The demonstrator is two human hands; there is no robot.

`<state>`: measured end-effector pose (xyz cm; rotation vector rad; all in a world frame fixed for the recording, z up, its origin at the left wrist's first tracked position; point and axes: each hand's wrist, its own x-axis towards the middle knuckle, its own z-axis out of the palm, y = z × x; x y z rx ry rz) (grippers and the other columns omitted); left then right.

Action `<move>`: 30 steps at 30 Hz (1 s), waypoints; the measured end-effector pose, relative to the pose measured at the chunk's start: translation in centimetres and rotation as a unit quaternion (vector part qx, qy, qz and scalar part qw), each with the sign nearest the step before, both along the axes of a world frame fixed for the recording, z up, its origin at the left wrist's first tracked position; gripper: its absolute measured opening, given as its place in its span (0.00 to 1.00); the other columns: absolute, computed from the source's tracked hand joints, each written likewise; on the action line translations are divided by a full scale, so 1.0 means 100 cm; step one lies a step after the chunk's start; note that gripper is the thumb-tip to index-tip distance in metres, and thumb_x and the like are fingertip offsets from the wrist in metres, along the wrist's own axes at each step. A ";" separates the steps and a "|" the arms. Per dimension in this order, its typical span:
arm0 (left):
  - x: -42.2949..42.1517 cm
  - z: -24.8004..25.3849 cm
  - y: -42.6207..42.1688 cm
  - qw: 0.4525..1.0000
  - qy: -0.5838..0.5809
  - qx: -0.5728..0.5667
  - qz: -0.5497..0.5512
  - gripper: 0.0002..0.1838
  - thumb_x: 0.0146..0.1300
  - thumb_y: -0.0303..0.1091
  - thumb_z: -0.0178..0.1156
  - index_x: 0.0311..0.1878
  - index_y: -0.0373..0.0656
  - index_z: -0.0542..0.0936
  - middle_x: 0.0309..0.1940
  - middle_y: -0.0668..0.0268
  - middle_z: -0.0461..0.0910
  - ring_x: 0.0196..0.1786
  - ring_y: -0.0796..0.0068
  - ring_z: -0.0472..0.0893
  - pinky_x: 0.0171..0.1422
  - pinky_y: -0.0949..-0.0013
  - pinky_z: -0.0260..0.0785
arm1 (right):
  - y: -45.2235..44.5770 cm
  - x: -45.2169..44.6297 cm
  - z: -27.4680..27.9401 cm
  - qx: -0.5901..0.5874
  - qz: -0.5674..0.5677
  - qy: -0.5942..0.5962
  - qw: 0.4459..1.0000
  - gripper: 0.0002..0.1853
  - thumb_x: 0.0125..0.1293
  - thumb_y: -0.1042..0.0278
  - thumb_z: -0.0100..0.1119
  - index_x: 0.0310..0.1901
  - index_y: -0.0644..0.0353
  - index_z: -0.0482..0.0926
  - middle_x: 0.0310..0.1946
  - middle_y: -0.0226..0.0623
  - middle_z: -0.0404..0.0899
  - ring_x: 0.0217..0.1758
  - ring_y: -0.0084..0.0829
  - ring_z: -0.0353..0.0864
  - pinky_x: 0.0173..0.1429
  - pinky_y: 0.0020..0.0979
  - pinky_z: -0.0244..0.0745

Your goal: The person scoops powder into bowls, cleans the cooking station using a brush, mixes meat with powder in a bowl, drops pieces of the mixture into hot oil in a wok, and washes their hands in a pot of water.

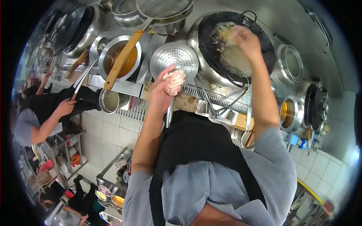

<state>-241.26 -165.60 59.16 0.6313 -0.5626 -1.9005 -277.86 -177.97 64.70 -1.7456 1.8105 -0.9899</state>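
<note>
My left hand [160,95] is closed around a clump of pale pink raw meat [174,82], held just in front of a round perforated ladle [166,52]. Over the black wok [207,47] is my right hand [247,43], its fingers smeared by motion, so whether they hold anything cannot be made out. Below those fingers, frothing oil [223,32] bubbles around pale yellowish pieces. A wire-mesh strainer [234,60] rests inside the wok, and its long metal handle hangs over the counter's front edge beneath my right forearm.
Left of the ladle stands a bowl of brown liquid [117,58], with a wooden-handled sieve [126,56] lying across it. Metal pots [290,64] line the right side. A co-worker's hand [66,106] holds a long metal utensil at the left. Behind are tiled floor and shelving.
</note>
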 end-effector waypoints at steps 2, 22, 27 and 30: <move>-0.007 -0.006 -0.004 0.999 -0.040 -0.023 -0.009 0.31 0.69 0.29 0.56 0.75 0.39 0.64 0.59 0.51 0.79 0.55 0.62 0.83 0.51 0.64 0.77 | 0.061 0.079 0.012 0.101 0.096 -0.208 0.968 0.24 0.67 0.56 0.70 0.60 0.59 0.81 0.54 0.38 0.86 0.53 0.32 0.86 0.57 0.33 0.80; 0.003 -0.025 0.006 0.994 -0.096 0.034 0.044 0.14 0.76 0.37 0.56 0.56 0.37 0.76 0.50 0.55 0.84 0.44 0.69 0.83 0.42 0.68 0.77 | 0.096 0.100 -0.029 0.173 0.028 -0.563 0.808 0.09 0.72 0.78 0.57 0.51 0.70 0.79 0.47 0.42 0.83 0.48 0.36 0.86 0.53 0.38 0.87; 0.013 -0.021 0.011 0.998 -0.028 0.054 0.012 0.21 0.77 0.42 0.52 0.64 0.36 0.75 0.55 0.56 0.82 0.51 0.68 0.82 0.50 0.66 0.76 | 0.068 0.085 -0.025 0.122 0.000 -0.384 0.915 0.12 0.72 0.74 0.56 0.53 0.64 0.83 0.42 0.38 0.84 0.42 0.25 0.82 0.47 0.28 0.80; 0.013 -0.018 0.012 0.998 -0.019 0.052 0.018 0.23 0.77 0.41 0.51 0.66 0.35 0.73 0.57 0.54 0.81 0.53 0.67 0.82 0.52 0.66 0.76 | 0.035 0.077 -0.032 0.082 -0.057 -0.160 0.982 0.13 0.71 0.64 0.60 0.51 0.59 0.86 0.45 0.42 0.87 0.49 0.31 0.84 0.59 0.35 0.76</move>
